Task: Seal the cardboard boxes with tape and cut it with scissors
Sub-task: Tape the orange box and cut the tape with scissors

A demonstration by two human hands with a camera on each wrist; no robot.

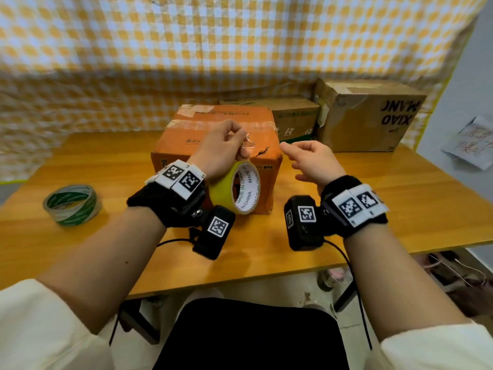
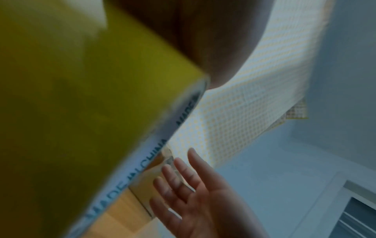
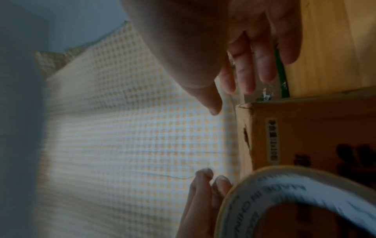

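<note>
An orange cardboard box (image 1: 213, 134) with old tape strips on top stands mid-table. My left hand (image 1: 240, 137) is raised in front of it. It grips a yellow tape roll (image 1: 234, 188) marked "MADE IN CHINA", and thumb and forefinger pinch the roll's crumpled clear free end (image 1: 248, 145). My right hand (image 1: 293, 156) hovers just right of that end with its fingers relaxed and spread, holding nothing. The left wrist view is mostly filled by the roll (image 2: 81, 96), with the right hand (image 2: 193, 193) beyond. No scissors are visible.
A second, green-and-white tape roll (image 1: 72, 204) lies on the wooden table (image 1: 373, 196) at the left. Two brown boxes (image 1: 368, 116) stand at the back right against a yellow checked cloth (image 1: 186, 49). The table's front edge is close to my lap.
</note>
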